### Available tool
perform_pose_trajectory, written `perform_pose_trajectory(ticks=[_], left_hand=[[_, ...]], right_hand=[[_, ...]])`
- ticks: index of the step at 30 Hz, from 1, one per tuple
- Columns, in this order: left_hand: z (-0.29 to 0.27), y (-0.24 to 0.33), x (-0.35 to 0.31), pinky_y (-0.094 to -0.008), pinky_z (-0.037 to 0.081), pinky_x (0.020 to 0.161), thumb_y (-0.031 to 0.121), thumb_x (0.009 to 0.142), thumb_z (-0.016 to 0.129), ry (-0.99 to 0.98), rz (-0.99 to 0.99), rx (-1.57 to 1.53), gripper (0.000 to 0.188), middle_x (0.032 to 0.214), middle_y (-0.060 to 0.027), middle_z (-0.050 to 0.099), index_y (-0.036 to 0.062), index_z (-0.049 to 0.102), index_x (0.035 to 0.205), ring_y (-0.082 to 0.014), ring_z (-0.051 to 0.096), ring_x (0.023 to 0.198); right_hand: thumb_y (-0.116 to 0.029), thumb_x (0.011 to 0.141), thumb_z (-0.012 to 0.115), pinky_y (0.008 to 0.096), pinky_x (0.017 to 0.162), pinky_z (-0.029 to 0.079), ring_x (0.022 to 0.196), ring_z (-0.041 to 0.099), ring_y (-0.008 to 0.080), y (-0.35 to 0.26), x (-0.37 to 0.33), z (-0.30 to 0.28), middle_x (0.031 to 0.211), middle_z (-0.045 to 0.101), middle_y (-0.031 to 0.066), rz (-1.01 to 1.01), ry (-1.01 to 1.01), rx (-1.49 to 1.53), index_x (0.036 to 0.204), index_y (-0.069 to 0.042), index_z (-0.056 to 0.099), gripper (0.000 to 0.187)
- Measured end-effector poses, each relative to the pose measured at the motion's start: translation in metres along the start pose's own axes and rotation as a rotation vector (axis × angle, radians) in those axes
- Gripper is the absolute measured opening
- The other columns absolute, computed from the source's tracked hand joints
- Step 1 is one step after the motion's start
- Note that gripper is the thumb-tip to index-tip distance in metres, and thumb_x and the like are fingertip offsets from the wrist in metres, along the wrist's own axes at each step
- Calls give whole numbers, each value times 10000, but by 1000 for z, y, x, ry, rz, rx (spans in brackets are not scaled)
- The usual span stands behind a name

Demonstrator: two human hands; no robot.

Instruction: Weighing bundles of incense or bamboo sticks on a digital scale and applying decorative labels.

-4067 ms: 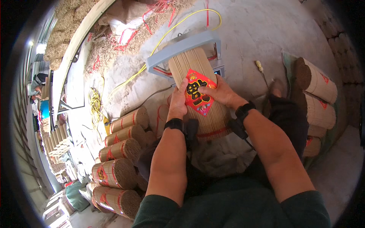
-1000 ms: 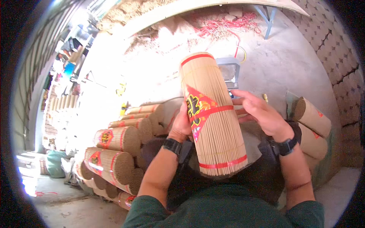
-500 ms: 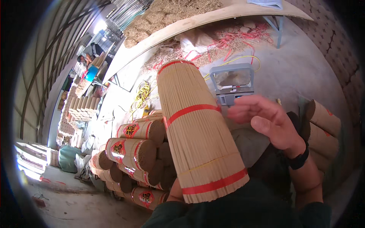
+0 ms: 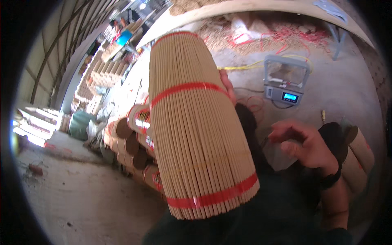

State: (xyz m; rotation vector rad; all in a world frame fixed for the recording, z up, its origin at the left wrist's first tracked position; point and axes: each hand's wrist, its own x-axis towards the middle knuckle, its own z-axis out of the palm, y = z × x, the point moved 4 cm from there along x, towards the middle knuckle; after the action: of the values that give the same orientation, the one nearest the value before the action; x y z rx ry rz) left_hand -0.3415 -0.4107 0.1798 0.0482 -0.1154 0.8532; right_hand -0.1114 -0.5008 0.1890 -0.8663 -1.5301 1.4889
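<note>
A large, tapering bundle of thin brown sticks (image 4: 200,130) slants across the middle of the view, bound by three red bands and a thin yellow one. Fingers of my left hand (image 4: 228,87) show at its right edge, gripping it from behind; the rest of that hand is hidden. My right hand (image 4: 304,145) hovers to the right of the bundle, apart from it. Its fingers are loosely curled, the thumb stands away from them, and nothing is held. A dark band circles that wrist.
A grey scale (image 4: 286,83) with a lit display stands on the floor ahead. Labelled bundles (image 4: 139,118) are stacked at left; more bundles (image 4: 359,157) lie at right. A long board table (image 4: 261,9) spans the back, with red strips (image 4: 294,34) beneath. Someone (image 4: 118,25) is far left.
The bundle has come closer and shifted left, with its far end swung left. My right hand has moved down and away from it. The view has turned left, and the scale's display now shows.
</note>
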Motion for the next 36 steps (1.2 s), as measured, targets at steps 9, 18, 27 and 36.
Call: perform_pose_trajectory(ticks=[9,18,27,36], left_hand=[[-5,21,-158,-436,356,1060,554,920,395,177,445,171,678,1410,-108,399,81,319,1400,-246,403,1283],[-18,39,-294,-436,331,1077,575,912,396,457,887,411,710,1433,-101,366,96,277,1422,-253,368,1306],[-70,94,-387,-435,306,1094,596,903,397,702,1122,536,745,1456,-95,332,111,235,1445,-260,333,1329],[-149,152,-436,-452,274,1108,667,878,371,874,1197,670,819,1489,-88,270,133,178,1468,-284,269,1362]], right_hand=[[-70,854,645,306,857,474,943,604,151,25,9,19,995,630,68,94,-63,-104,1179,-39,542,342],[-31,857,602,311,871,473,957,603,171,58,13,22,1012,624,79,216,-72,-134,1172,-19,533,322],[-96,872,599,302,864,470,951,603,172,81,16,22,1008,623,99,358,-97,-145,1165,-4,529,315],[-108,876,602,304,844,488,927,613,164,91,42,45,985,638,104,436,-149,-224,1155,1,541,305]])
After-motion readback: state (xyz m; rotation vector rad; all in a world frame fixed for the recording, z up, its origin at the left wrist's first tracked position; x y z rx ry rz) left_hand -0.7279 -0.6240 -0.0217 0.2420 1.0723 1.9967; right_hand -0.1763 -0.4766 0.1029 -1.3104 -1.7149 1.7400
